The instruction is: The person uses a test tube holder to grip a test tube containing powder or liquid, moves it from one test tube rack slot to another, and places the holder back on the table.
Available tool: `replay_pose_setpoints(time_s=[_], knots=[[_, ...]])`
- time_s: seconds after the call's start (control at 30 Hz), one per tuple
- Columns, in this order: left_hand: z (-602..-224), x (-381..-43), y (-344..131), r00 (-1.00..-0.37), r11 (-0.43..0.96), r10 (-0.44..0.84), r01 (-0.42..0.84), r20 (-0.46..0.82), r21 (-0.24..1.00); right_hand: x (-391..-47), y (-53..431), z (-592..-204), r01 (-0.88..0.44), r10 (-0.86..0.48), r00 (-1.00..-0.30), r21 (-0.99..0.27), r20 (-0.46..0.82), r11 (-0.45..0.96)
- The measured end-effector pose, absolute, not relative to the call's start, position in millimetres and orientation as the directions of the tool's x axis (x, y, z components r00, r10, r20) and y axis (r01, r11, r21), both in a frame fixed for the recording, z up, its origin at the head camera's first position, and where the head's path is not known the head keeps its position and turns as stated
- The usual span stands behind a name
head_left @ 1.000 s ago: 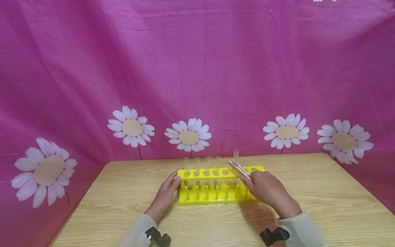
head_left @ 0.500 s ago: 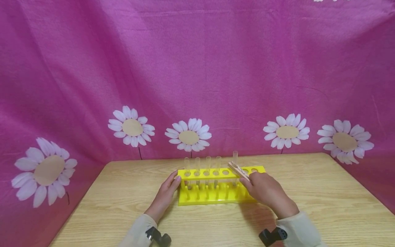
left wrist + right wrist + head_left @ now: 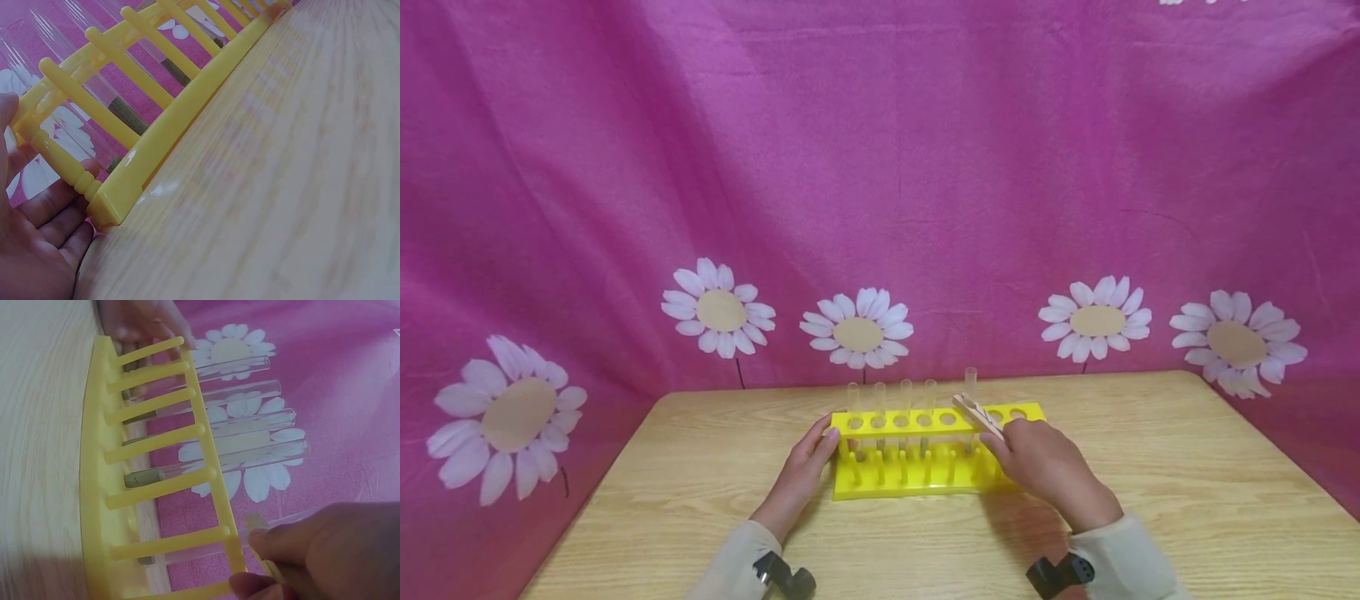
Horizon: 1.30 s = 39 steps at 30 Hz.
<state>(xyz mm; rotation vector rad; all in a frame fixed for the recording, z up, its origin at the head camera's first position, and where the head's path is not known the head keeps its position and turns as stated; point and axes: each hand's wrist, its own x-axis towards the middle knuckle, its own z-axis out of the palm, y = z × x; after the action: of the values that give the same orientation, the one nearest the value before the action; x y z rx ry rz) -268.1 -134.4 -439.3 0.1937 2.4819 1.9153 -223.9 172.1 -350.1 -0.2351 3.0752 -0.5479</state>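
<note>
A yellow test tube rack [image 3: 940, 493] stands on the table, with several clear test tubes [image 3: 880, 400] upright in its left holes. Greenish-brown matter [image 3: 127, 115] fills the tube bottoms. My left hand [image 3: 805, 471] holds the rack's left end, thumb near the top bar and fingers about the end post. My right hand [image 3: 1052, 467] grips a wooden test tube clamp [image 3: 979, 417] over the right part of the rack. At the clamp's tip a further test tube [image 3: 972, 382] stands upright through a rack hole; its lower end appears in the right wrist view, behind the pegs.
The wood-grain table [image 3: 692, 483] extends around the rack. A pink cloth [image 3: 880, 192] with large white daisies hangs behind and at both sides. Upright yellow pegs [image 3: 159, 487] line the rack's front. Rack holes [image 3: 1018, 413] without tubes lie on the right.
The tube in the clamp has sunk slightly lower in the rack. My right hand has shifted a little to the left with the clamp. The left hand has stayed in place.
</note>
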Motion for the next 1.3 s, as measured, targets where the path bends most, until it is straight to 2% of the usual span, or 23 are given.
replay_pose_setpoints(time_s=[0.17, 0.6, 1.0, 1.3], knots=[[-449, -274, -136, -0.993, 0.24, 0.092, 0.09, 0.069, 0.967, -224, 171, -350, -0.136, -0.139, -0.99, -0.329, 0.014, 0.934], [-417, -251, -131, -0.992, 0.249, 0.122, 0.069, 0.039, 0.966, -224, 170, -351, -0.144, -0.133, -0.989, -0.308, 0.059, 0.94], [-418, -251, -131, -0.991, 0.239, 0.129, 0.074, 0.043, 0.968, -224, 171, -352, -0.168, -0.137, -0.983, -0.3, 0.121, 0.939], [-413, -248, -129, -0.992, 0.245, 0.119, 0.063, 0.034, 0.968, -224, 171, -353, -0.17, -0.139, -0.983, -0.295, 0.123, 0.94]])
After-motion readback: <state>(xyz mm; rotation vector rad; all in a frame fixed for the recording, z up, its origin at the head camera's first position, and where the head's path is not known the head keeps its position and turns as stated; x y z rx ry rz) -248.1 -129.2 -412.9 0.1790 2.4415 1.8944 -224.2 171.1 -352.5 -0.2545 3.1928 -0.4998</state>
